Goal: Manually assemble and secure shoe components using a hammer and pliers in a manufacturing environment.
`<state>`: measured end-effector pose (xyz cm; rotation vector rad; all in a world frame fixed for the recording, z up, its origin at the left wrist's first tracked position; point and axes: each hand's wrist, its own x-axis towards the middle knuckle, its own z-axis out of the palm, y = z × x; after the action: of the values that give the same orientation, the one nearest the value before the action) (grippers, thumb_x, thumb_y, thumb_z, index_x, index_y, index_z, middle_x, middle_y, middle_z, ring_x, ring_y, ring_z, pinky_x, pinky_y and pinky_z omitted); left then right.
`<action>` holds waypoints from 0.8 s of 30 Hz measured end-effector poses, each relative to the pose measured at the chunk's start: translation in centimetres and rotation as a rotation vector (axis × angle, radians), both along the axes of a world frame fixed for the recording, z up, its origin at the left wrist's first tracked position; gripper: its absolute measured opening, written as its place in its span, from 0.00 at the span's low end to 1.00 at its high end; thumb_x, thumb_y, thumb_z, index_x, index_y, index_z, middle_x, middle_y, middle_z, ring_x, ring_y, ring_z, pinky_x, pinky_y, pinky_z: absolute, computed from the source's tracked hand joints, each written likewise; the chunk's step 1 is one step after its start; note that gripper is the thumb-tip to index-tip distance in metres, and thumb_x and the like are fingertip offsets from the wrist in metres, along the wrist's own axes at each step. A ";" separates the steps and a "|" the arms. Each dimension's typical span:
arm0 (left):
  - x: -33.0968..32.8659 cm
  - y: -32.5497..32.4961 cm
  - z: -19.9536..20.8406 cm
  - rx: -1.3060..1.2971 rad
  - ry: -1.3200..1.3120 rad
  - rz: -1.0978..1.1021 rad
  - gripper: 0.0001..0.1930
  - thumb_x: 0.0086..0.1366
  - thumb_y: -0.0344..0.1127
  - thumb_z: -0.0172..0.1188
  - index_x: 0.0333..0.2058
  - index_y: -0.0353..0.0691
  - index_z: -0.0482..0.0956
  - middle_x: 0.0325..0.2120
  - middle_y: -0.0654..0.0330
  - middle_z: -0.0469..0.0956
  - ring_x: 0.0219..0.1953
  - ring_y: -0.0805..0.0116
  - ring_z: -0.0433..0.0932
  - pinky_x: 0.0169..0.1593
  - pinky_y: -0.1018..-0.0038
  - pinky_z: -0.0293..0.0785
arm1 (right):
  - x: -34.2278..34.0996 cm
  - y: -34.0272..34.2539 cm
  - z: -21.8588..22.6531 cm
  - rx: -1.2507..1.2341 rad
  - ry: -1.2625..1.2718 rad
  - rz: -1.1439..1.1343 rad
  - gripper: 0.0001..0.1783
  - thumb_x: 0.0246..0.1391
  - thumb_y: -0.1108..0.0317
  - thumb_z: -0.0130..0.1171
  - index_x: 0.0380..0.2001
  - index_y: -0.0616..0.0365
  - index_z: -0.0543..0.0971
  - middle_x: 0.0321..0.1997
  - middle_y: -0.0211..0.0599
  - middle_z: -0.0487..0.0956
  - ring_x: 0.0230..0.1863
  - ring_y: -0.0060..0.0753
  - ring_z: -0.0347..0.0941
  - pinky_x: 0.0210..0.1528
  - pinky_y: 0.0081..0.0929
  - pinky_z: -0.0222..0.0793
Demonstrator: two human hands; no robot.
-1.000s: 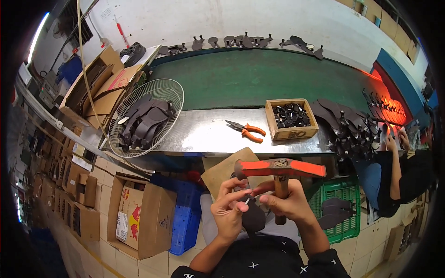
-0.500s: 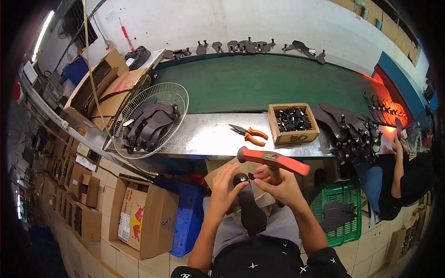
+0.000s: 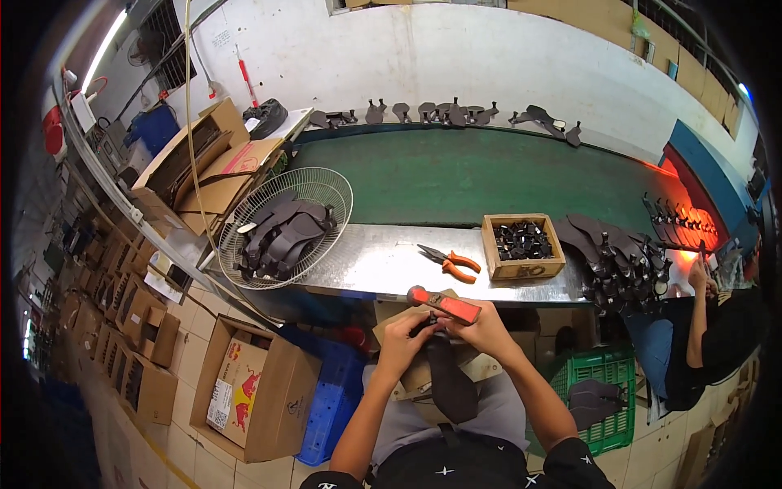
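A dark shoe sole with a heel lies lengthwise before me, its broad end toward my lap. At the sole's far heel end, my left hand is closed, with thumb and fingers pinched around the heel. My right hand holds a hammer, its red head lying above the knuckles and its handle mostly hidden by the hand. The right thumb and fingertips also meet at the heel, close to the left fingers. Any small piece between the fingertips is hidden.
Orange-handled pliers lie on the metal bench beside a wooden box of small black parts. Left is a wire basket of soles; right, a sole pile. Beyond runs a green belt. A co-worker's arm shows far right.
My hands have drawn together at the heel, and the left fingers have closed over it. The hammer head has dropped and turned. The whole view has shifted, with the bench lower.
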<state>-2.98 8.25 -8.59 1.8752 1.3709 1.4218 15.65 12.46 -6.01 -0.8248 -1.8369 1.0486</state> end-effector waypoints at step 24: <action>-0.2 0.0 -0.1 -0.057 -0.059 -0.056 0.15 0.55 0.31 0.69 0.41 0.33 0.81 0.33 0.52 0.82 0.36 0.59 0.82 0.41 0.71 0.76 | 0.4 -0.4 1.1 0.101 -0.191 0.038 0.13 0.49 0.76 0.64 0.40 0.65 0.80 0.37 0.41 0.81 0.36 0.35 0.79 0.41 0.26 0.73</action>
<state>-3.22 8.26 -8.72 1.8069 1.3063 1.3853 16.01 12.11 -4.93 -0.8565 -2.0562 0.9178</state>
